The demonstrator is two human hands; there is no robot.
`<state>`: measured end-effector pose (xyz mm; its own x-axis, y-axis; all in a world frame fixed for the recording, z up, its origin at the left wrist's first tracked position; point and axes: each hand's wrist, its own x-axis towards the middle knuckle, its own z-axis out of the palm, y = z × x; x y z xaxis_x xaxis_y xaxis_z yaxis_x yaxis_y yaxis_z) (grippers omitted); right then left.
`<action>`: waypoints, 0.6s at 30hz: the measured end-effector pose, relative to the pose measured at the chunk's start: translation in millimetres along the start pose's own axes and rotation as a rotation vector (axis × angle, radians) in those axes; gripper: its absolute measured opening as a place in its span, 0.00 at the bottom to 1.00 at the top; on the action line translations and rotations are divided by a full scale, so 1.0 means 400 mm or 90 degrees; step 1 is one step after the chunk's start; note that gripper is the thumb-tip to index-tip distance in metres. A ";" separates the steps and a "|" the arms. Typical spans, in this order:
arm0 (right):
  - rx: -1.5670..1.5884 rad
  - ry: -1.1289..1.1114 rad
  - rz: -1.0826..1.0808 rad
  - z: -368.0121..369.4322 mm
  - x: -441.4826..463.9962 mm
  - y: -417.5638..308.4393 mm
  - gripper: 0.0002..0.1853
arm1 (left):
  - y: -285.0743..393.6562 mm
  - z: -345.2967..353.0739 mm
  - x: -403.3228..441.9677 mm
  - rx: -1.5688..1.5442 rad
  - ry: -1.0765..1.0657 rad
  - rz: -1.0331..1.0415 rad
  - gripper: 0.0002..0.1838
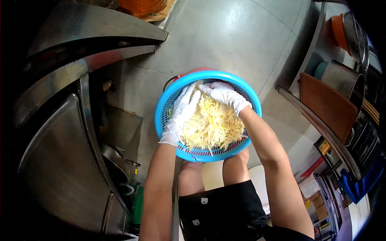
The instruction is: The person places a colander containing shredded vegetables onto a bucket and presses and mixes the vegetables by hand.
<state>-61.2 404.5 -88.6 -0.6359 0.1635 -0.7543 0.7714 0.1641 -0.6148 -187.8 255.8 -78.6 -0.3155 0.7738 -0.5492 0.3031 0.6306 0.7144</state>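
Observation:
A blue plastic colander (161, 114) holds a heap of pale yellow cut strips (213, 128) that look like potato, some with a whitish coating. Inside it, my left hand (185, 109), in a white glove, lies along the left side of the heap with its fingers stretched toward the far wall and the thumb apart. From the right, my right hand (224, 95), also gloved, reaches over the far side of the heap. Its thumb lies against the strips, and its fingertips are partly hidden near the left hand's. Neither hand is wrapped around anything visible.
Under the colander shows part of a red bucket (201, 70) with a handle. Steel counters (60, 156) stand at left. On the right are a brown board (327, 106), a perforated steel container (341, 80) and an orange bowl (339, 34). Grey tiled floor (225, 32) lies beyond.

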 end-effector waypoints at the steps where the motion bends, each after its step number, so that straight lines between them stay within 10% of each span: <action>1: -0.018 -0.045 0.031 -0.004 0.007 -0.002 0.40 | -0.001 -0.002 0.012 -0.070 -0.039 -0.039 0.31; 7: -0.081 -0.044 0.000 0.033 -0.036 0.017 0.41 | 0.102 -0.035 0.008 0.022 -0.164 -0.160 0.32; 18: -0.217 0.399 -0.168 0.213 -0.245 0.059 0.27 | 0.091 0.105 -0.236 0.321 0.063 0.125 0.42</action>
<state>21.3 309.4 -48.9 -0.7717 0.5817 -0.2572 0.6061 0.5500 -0.5746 -109.1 208.2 -19.1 -0.2855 0.8861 -0.3651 0.7502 0.4437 0.4903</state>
